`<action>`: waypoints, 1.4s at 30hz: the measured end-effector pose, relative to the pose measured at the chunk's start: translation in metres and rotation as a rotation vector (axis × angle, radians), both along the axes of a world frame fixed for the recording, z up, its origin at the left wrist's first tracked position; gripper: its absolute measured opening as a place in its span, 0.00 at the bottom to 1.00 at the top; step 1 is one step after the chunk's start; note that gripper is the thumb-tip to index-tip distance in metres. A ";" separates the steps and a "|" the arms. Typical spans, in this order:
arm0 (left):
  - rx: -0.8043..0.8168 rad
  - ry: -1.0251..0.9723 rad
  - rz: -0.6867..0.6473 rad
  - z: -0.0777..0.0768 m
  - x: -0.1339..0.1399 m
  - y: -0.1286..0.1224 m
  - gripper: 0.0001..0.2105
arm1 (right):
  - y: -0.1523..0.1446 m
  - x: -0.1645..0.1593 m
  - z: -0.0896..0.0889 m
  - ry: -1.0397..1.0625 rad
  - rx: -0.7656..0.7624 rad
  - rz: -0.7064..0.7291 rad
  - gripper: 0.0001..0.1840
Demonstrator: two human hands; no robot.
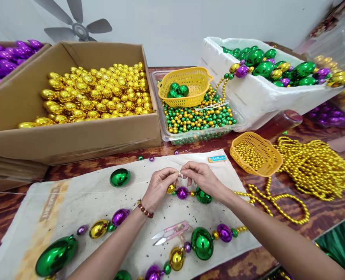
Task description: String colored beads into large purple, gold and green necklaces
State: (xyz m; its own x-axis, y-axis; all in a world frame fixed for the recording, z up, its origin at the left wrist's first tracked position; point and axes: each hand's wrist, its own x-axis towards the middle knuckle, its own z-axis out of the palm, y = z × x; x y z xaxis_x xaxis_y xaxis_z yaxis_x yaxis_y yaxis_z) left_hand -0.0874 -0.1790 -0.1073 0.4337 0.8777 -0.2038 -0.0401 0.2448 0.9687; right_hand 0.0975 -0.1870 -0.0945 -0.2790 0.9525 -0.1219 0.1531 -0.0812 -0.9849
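Observation:
My left hand (162, 184), with a beaded bracelet (145, 209) at the wrist, pinches a thin clear string (111, 186) between thumb and fingertips. Close against it, my right hand (201, 177) is also closed in a pinch on the string; the exact bit between the fingertips is too small to make out. Just below the fingers lie strung beads: a gold bead (171, 189), a purple ball (182, 193) and a green ball (203, 195), partly covered by my right hand. Pink-handled thread snips (171, 232) rest on the white cloth (87, 202) between my forearms.
Strung ornaments (176, 258) curve along the front. A loose green ball (120, 177) lies left. Behind stand a cardboard box (108, 134) of gold ornaments, a clear tray (172, 136) with a yellow basket (184, 100), and a foam box (242, 101). Gold bead strands (315, 167) lie right.

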 end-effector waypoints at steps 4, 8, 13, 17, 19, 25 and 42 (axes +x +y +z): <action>0.027 -0.014 0.018 0.000 -0.001 0.000 0.09 | 0.001 0.001 0.005 0.070 -0.117 0.043 0.09; 0.048 -0.006 0.004 -0.001 -0.001 0.001 0.09 | 0.002 0.001 0.008 0.120 -0.174 0.059 0.10; 0.031 0.007 -0.008 -0.001 -0.002 0.002 0.09 | 0.002 0.002 0.007 0.005 -0.041 0.060 0.09; 0.008 0.009 -0.007 -0.002 -0.001 0.004 0.10 | 0.002 0.007 0.009 -0.015 -0.022 0.048 0.09; 0.005 0.011 -0.002 -0.003 0.000 0.004 0.11 | 0.002 0.010 0.012 0.106 -0.116 0.030 0.10; -0.002 0.002 0.028 -0.003 0.004 0.001 0.10 | 0.003 0.008 0.014 0.408 -0.224 -0.168 0.10; -0.077 -0.005 0.121 -0.002 0.012 0.003 0.12 | -0.008 0.001 0.005 -0.826 0.644 0.123 0.10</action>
State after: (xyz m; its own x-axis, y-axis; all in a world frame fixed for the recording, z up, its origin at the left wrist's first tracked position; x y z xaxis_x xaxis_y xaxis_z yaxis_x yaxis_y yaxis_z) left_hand -0.0754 -0.1757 -0.1094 0.3266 0.9056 -0.2705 -0.0784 0.3112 0.9471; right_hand 0.0988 -0.1947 -0.0899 -0.4390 0.8758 0.2004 0.7680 0.4816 -0.4223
